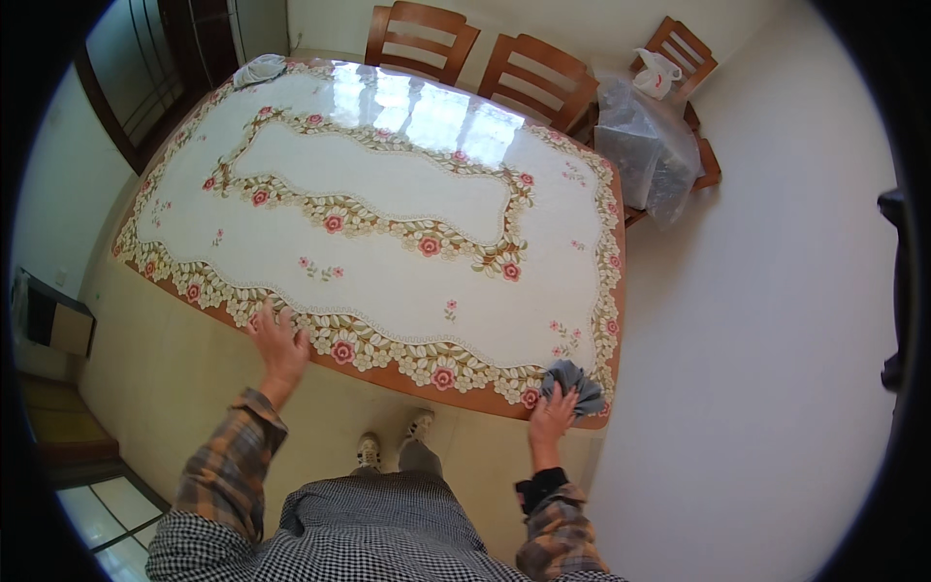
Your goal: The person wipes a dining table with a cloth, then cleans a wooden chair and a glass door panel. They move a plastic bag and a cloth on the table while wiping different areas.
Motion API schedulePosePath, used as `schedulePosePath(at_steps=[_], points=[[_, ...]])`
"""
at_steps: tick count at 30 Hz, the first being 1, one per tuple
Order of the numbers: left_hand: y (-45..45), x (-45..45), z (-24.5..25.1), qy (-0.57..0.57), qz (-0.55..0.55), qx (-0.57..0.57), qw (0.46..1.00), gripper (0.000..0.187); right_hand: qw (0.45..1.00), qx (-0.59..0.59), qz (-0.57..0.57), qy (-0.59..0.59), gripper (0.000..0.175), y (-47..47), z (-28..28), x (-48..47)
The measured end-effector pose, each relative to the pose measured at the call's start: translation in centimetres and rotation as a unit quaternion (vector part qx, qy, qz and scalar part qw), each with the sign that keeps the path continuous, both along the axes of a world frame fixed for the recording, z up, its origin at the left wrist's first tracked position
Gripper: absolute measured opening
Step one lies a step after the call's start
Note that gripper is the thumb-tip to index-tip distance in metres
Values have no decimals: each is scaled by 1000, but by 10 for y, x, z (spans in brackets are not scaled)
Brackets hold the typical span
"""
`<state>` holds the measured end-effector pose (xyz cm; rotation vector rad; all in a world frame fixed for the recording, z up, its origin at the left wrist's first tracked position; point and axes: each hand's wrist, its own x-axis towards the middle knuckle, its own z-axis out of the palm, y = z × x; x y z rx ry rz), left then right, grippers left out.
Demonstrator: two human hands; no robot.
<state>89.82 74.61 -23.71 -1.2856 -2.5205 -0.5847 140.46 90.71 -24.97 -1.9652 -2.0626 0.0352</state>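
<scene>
My right hand [553,420] grips a bunched grey cloth [572,388] on the table's near right corner. Beneath the cloth, the dining table [476,399] wears an embroidered floral tablecloth [393,291], cream with pink roses and cut-out leaf edging. A glossy surface over it reflects window light at the far side. My left hand [280,345], its fingers spread, is at the near edge left of the middle; whether it touches the table I cannot tell. Both hands are apart from each other along the same edge.
Two wooden chairs [538,80] stand along the far side. At the far right, a plastic-wrapped bulky item [640,138] and a white plastic bag [656,74] rest by another chair. A crumpled whitish cloth or bag [260,70] lies at the far left corner. A white wall [756,291] rises on the right.
</scene>
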Motion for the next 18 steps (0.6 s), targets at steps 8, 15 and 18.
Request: schedulePosePath(at_steps=[8,15,18], points=[[44,190,-3,-130,-96,66,985,39,916,18,377,135,40,-82,-4,-180],[83,300,7,-117,-186,28,975,48,954,-25,280,105,45,-8,11,72],[96,345,12,-98,-209,-25,973,51,977,16,197,87,49,27,12,173]])
